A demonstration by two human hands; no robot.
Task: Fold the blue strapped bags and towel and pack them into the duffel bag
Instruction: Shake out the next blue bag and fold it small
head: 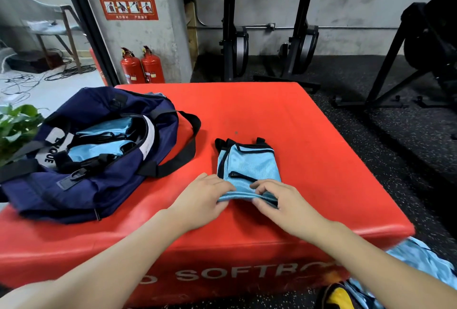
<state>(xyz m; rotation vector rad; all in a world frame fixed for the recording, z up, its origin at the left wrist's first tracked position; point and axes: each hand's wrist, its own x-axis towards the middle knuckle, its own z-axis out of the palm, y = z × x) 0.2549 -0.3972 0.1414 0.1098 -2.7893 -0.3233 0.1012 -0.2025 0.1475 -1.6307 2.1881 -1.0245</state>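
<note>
- A potted plant (17, 123) shows its green leaves at the far left edge, just beside the red bench (284, 116).
- The navy duffel bag (81, 160) lies open on the left part of the bench, with light blue folded pieces (99, 150) and black straps already inside it.
- The left hand (202, 197) rests on the bench with its fingers (222, 186) curled onto the near left corner of the blue strapped bag (249, 165), pinching the folded edge.
- That bag lies flat near the bench's middle, well apart from the duffel, its black straps pointing away.
- The right hand (279, 202) pinches the near right edge, its thumb seemingly tucked under the fabric.
- More light blue fabric (418, 261) lies on the floor at the lower right, blurred; it may be the towel or another bag.
</note>
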